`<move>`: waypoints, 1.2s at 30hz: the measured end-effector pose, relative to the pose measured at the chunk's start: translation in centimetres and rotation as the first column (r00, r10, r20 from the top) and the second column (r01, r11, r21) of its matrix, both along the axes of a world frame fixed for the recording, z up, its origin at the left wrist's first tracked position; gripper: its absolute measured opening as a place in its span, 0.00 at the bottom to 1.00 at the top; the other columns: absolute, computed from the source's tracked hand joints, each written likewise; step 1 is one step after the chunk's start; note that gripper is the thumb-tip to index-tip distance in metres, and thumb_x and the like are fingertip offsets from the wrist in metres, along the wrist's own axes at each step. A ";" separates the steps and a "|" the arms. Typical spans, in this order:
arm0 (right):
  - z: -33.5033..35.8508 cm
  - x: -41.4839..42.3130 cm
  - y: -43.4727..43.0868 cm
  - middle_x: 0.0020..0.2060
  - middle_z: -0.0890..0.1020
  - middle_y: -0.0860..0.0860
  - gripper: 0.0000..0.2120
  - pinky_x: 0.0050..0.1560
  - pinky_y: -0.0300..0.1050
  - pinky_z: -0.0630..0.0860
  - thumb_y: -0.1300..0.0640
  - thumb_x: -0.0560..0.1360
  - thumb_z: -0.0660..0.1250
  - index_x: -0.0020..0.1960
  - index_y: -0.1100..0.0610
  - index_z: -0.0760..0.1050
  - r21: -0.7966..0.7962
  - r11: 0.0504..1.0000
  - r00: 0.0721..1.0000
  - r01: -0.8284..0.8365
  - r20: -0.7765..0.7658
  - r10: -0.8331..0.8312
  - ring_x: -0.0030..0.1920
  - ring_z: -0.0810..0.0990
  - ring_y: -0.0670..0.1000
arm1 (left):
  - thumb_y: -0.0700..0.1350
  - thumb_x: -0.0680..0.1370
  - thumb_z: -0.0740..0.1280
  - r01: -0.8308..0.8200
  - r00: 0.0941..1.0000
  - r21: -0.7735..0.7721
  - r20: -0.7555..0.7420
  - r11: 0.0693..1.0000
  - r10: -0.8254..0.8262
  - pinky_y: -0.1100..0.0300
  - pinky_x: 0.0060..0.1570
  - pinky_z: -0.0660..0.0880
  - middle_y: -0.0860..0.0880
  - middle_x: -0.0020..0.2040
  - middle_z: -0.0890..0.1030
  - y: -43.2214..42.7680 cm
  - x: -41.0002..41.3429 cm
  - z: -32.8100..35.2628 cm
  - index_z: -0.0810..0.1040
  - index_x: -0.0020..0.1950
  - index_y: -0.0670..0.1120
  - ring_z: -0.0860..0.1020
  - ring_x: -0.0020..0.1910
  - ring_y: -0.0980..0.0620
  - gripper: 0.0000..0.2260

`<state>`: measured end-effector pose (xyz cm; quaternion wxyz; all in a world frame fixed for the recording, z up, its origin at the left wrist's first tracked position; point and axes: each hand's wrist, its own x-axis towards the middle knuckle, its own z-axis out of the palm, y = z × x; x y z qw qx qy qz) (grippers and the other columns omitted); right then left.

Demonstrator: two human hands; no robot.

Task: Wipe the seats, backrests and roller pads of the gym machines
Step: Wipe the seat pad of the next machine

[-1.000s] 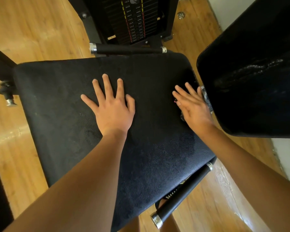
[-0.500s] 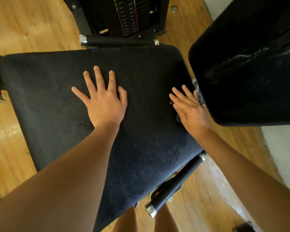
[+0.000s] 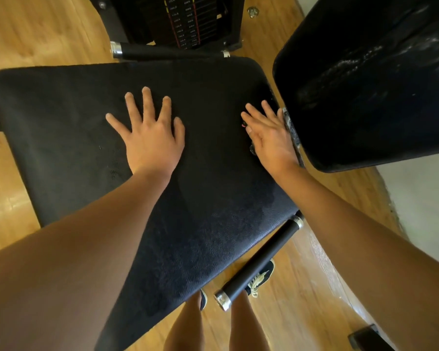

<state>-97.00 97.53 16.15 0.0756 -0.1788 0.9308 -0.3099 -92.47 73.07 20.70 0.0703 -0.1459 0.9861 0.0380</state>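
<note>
The black seat (image 3: 66,127) fills the middle, with the backrest (image 3: 365,84) just beside its right edge. The left hand (image 3: 152,140) lies flat on the seat's centre, 5 fingers spread wide. The right hand (image 3: 271,140) presses flat at the seat's right edge, fingers straight and close together; what lies under it cannot be told. A handle (image 3: 167,50) runs along the far edge

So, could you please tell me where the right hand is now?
In the head view, the right hand rests at the right edge of the seat, beside the backrest, with the left hand spread to its left.
</note>
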 end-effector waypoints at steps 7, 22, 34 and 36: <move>0.2 4.5 3.9 0.73 0.75 0.55 0.17 0.79 0.65 0.53 0.64 0.82 0.64 0.71 0.61 0.76 -0.002 0.999 0.999 -0.032 -0.023 0.032 0.78 0.64 0.62 | 0.66 0.82 0.41 0.664 0.714 0.081 0.226 0.744 -0.662 0.31 0.76 0.40 0.52 0.85 0.45 0.1 3.1 0.0 0.51 0.83 0.60 0.42 0.83 0.47 0.30; -0.7 3.7 3.6 0.71 0.76 0.59 0.17 0.77 0.64 0.53 0.66 0.81 0.66 0.69 0.64 0.77 -0.025 0.999 0.994 -0.024 -0.111 0.021 0.76 0.66 0.66 | 0.63 0.84 0.50 0.617 0.783 0.078 0.040 0.783 -0.621 0.32 0.78 0.47 0.48 0.83 0.59 0.4 3.8 -0.4 0.65 0.80 0.54 0.53 0.83 0.45 0.27; -1.2 7.8 5.6 0.68 0.79 0.57 0.18 0.77 0.65 0.57 0.69 0.77 0.71 0.67 0.63 0.79 -0.009 1.000 0.976 -0.027 -0.218 0.024 0.73 0.72 0.64 | 0.62 0.84 0.51 0.619 0.783 0.106 -0.007 0.778 -0.622 0.32 0.77 0.49 0.46 0.82 0.63 0.3 4.0 -0.4 0.69 0.79 0.51 0.56 0.82 0.44 0.27; -1.2 6.7 4.9 0.67 0.80 0.58 0.18 0.75 0.68 0.59 0.69 0.77 0.71 0.66 0.63 0.79 -0.005 1.000 0.976 -0.024 -0.216 0.022 0.72 0.72 0.65 | 0.62 0.84 0.51 0.615 0.786 0.107 -0.010 0.781 -0.618 0.31 0.77 0.49 0.46 0.82 0.63 0.3 4.1 -0.4 0.69 0.79 0.51 0.56 0.82 0.44 0.27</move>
